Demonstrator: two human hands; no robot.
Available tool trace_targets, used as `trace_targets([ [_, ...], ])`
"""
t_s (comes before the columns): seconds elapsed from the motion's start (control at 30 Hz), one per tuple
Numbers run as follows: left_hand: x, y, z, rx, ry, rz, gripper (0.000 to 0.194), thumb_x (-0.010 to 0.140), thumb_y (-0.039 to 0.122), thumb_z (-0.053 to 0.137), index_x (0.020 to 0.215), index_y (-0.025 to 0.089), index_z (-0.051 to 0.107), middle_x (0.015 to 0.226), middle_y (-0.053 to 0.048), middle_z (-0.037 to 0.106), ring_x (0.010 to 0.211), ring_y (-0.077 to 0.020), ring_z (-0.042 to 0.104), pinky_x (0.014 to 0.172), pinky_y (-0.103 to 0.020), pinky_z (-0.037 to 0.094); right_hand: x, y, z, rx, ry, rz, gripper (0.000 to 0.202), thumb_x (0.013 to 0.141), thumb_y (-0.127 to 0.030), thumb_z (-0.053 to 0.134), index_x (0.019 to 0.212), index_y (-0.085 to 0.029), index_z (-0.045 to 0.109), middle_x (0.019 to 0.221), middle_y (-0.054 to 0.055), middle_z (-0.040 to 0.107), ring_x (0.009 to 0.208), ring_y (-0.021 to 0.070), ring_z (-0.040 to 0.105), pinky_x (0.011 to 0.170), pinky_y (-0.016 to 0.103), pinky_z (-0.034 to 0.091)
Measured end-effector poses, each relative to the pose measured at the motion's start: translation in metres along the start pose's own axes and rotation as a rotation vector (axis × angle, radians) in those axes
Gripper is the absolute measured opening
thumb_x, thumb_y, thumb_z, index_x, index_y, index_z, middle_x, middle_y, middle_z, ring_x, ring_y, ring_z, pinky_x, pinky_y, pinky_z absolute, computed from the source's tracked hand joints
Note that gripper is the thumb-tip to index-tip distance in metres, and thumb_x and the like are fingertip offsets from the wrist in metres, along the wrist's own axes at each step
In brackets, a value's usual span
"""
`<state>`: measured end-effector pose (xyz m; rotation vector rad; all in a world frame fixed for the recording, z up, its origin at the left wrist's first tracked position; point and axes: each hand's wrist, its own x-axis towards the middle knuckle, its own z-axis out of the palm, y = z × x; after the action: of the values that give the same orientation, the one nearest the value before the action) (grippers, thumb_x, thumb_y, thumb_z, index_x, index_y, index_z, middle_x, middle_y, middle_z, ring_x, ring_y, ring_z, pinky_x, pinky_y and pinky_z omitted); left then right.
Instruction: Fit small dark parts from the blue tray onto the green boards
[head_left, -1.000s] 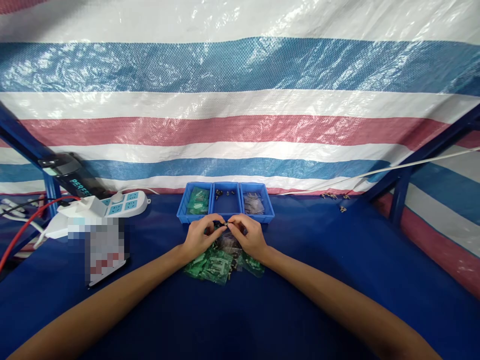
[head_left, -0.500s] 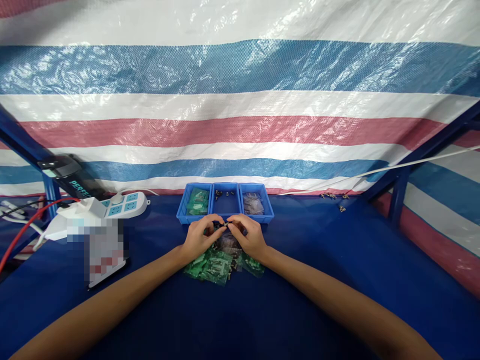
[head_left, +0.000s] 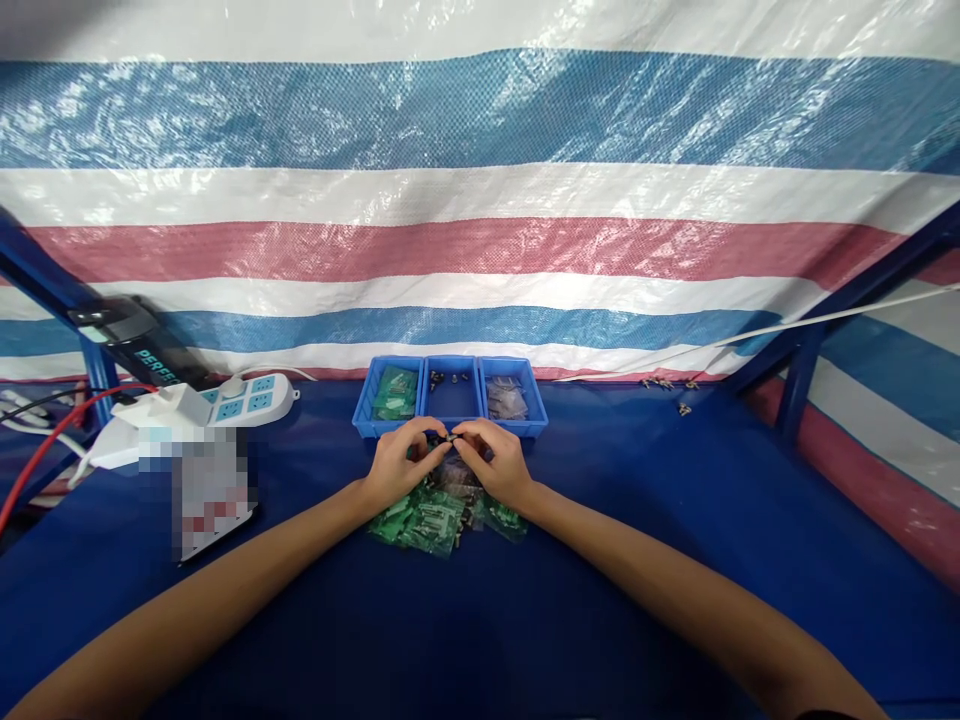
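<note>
My left hand point(head_left: 401, 462) and my right hand point(head_left: 497, 462) meet fingertip to fingertip just in front of the blue bins. Thumb and forefinger of each are closed on one small screw-like metal piece point(head_left: 450, 438), mostly covered by the fingers. Below them lies a pile of green parts in clear bags point(head_left: 431, 520), mixed with small brassy screws point(head_left: 459, 540) and clear plastic bags point(head_left: 459, 478). Behind, the left bin point(head_left: 361, 410) holds green packets, the middle bin point(head_left: 454, 403) a few small screws, and the right bin point(head_left: 534, 410) clear packets.
A white power strip point(head_left: 281, 400) with plugs and cables is at the left, near a black bottle point(head_left: 142, 340) and a blurred-out flat object point(head_left: 214, 500). Loose brassy screws point(head_left: 684, 409) lie at the back right. Blue frame bars point(head_left: 799, 385) and a striped sheet point(head_left: 480, 250) bound the blue table.
The whole view has shifted slightly, so things sit a little higher in the picture. Both hands stay together, with only small finger movement around the metal piece.
</note>
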<state>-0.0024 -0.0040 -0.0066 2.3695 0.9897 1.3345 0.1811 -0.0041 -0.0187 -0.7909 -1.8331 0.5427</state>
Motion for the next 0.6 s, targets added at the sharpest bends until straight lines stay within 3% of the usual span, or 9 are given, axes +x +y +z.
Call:
trace_targets([
  [0.33,-0.0005,-0.0018,-0.0001,-0.013,-0.015,0.002,0.017,0.086,0.023,0.059,0.101,0.018,0.054,0.052,0.007,0.048,0.039,-0.0055,0.043,0.046,-0.017,0.039,0.0006,-0.0006,0.0,-0.009,0.016,-0.03,0.014,0.091,-0.027,0.051,0.096,-0.018,0.06,0.066,0.001,0.052,0.054,0.0111,0.048,0.05,0.023,0.041],
  [0.6,0.0003,-0.0004,-0.0001,-0.012,-0.009,0.02,0.017,0.085,0.022,0.059,0.101,0.018,0.053,0.054,0.007,0.049,0.039,-0.0055,0.043,0.045,-0.017,0.039,0.0005,-0.0005,0.0002,-0.021,0.016,-0.023,0.015,0.091,-0.029,0.051,0.096,-0.018,0.06,0.066,0.001,0.053,0.055,0.0114,0.049,0.05,0.023,0.042],
])
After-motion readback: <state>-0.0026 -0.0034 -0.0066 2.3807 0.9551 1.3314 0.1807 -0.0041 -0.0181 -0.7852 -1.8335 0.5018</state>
